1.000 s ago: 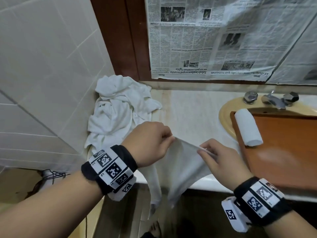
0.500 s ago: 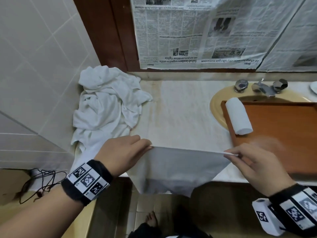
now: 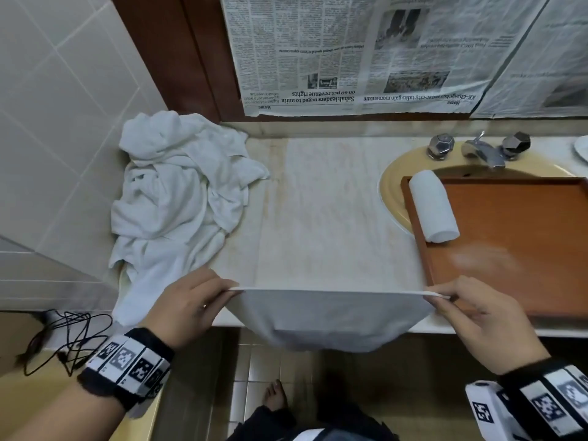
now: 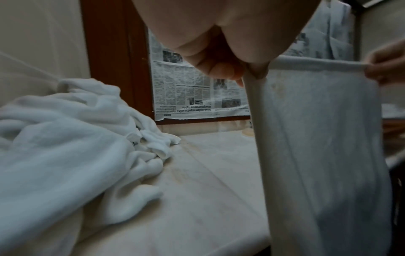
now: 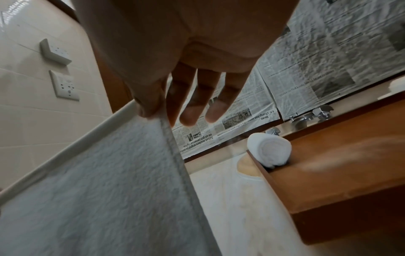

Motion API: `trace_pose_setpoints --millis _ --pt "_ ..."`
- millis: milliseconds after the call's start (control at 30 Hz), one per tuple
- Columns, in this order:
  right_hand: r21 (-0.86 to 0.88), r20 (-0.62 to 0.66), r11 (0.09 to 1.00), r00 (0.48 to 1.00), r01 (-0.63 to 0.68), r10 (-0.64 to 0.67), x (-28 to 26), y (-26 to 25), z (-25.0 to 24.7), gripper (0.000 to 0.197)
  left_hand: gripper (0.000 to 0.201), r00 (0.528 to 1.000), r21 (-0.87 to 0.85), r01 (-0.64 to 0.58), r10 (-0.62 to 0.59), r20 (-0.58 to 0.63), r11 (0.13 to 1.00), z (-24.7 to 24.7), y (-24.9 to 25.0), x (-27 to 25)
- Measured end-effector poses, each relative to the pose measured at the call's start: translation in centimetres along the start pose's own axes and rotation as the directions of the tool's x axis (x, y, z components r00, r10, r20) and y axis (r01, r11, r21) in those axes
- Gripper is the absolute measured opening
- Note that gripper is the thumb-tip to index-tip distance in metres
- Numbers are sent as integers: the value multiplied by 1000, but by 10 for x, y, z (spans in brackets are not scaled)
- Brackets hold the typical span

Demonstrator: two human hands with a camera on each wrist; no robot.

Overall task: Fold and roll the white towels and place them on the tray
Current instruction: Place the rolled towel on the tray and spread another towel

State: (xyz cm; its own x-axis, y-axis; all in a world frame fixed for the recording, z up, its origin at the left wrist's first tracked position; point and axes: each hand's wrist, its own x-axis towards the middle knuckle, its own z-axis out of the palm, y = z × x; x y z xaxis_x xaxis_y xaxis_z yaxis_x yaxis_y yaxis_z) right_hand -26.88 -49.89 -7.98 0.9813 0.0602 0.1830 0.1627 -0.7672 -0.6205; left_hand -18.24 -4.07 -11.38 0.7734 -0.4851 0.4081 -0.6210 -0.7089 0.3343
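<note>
A small white towel [image 3: 327,319] hangs stretched flat in the air at the counter's front edge. My left hand [image 3: 203,300] pinches its left top corner and my right hand [image 3: 464,303] pinches its right top corner. The left wrist view has the towel [image 4: 317,138] hanging below my left hand [image 4: 247,71]. In the right wrist view my right hand [image 5: 151,109] pinches the hem of the towel [image 5: 98,190], its other fingers straight. One rolled white towel [image 3: 432,210] lies at the left end of the brown wooden tray [image 3: 525,249].
A heap of crumpled white towels [image 3: 178,198] fills the counter's left corner against the tiled wall. The tray sits over a yellow sink [image 3: 389,192] with a chrome tap [image 3: 483,151]. Newspaper [image 3: 366,52] covers the mirror. Black cables [image 3: 63,335] lie on the lower left.
Both hands have moved apart, pulling the towel from a bunched hang into a taut, flat sheet. The head view has tilted down towards the counter edge.
</note>
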Motion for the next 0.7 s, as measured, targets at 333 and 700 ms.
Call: trace_pose_setpoints --millis 333,700 --pt "92 92 979 981 -181 172 16 27 6 5 30 969 25 247 -246 -24 969 31 6 15" --pt "172 -5 948 963 -266 271 103 48 -10 8 15 858 112 513 -508 -73 851 40 7 102"
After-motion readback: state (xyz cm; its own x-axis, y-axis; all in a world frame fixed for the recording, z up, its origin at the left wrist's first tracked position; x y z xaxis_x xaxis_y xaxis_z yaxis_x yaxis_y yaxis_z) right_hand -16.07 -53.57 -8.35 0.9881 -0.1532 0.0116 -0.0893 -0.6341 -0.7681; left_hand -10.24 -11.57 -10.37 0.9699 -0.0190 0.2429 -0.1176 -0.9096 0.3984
